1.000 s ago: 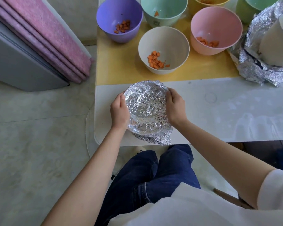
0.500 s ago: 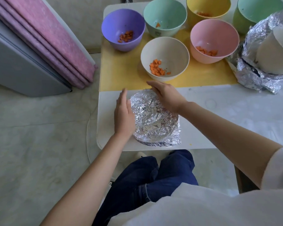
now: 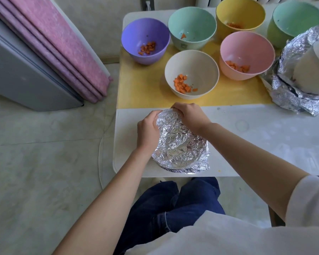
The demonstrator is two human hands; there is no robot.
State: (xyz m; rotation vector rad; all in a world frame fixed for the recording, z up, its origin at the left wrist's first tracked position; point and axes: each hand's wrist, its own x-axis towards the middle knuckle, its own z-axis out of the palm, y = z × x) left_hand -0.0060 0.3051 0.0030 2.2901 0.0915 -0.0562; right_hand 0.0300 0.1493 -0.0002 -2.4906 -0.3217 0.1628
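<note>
The foil-covered bowl [image 3: 179,144] sits on the white worktop [image 3: 256,144], just on the person's side of the cream bowl [image 3: 201,70] and close to the worktop's near edge. Its foil is crinkled and shiny, pressed down into a shallow hollow, with a ragged skirt spilling out around the base.

Both hands are on the rim that faces the cream bowl. The left hand [image 3: 148,130] comes in from the left with the wrist bent and its fingers curled over the foil edge. The right hand [image 3: 189,116] reaches across the top, knuckles up, with its fingers hooked over the same far rim. Each grips the foil against the bowl, and the two sets of fingertips nearly meet. Both forearms are bare, running back to a white sleeve.

The cream bowl is smooth, round and matte, and holds a small heap of diced orange pieces [image 3: 182,84]. It stands on a yellow mat [image 3: 142,89]. Behind it to the left is a purple bowl [image 3: 136,37] and straight behind it a mint bowl [image 3: 197,24]. Just to its right is a pink bowl [image 3: 250,46], with a yellow bowl [image 3: 243,11] behind that — all the same plain shape, and all holding a few orange pieces. Well to its right a white bowl [image 3: 311,74] lies tilted in a heap of loose foil [image 3: 293,100].
</note>
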